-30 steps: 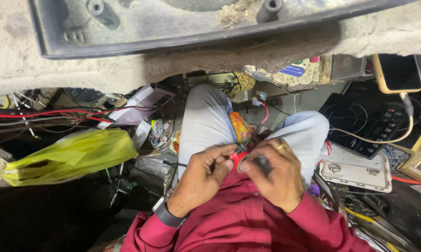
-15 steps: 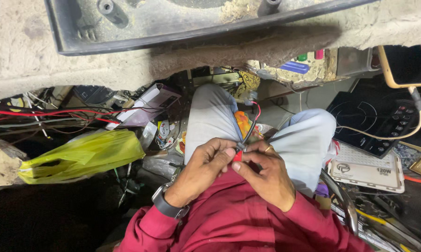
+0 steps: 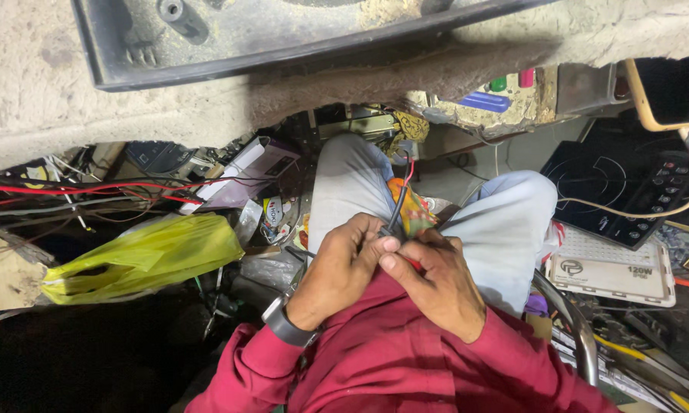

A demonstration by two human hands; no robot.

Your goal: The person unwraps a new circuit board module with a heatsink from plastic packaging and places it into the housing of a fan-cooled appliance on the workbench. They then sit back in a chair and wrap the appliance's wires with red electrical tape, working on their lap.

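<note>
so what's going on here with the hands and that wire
A seated person in a red top has both hands together over their lap. The left hand pinches a thin dark wire that runs up between the knees, and the right hand meets it at the same spot, with a bit of red showing between the fingers. A yellow bag lies to the left, and a white panel to the right, amid clutter.
</note>
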